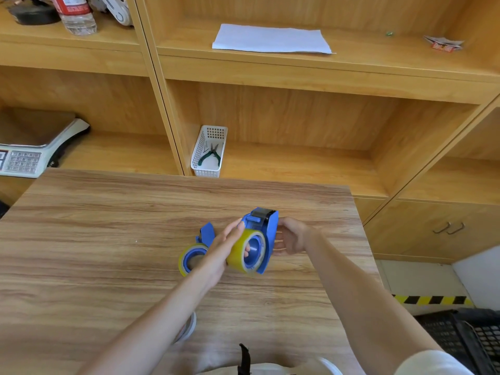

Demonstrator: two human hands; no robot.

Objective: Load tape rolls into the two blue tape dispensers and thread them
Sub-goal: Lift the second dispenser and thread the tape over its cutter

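The right hand grips the back of a blue dispenser, a hard glossy plastic shell held on edge above the table. Its fingers curl round the far side, so only thumb and knuckles show. A yellow roll, translucent and shiny, sits on the dispenser's round blue hub, facing the left hand. At the top of the dispenser a dark roller or blade shows; which one is hard to tell.

The left hand lies flat along the roll, fingers straight and together, fingertips up by the blue lever near the dispenser's top. It pinches nothing that shows. Whether a tape end is under the fingers cannot be made out.

Just left of that hand, partly hidden behind it, a second dispenser lies on the table, with another yellow roll on it.

Both forearms reach forward, bare. Under the left forearm a pale ring peeps out, mostly covered. The table is wood-grain laminate, smooth and matt.
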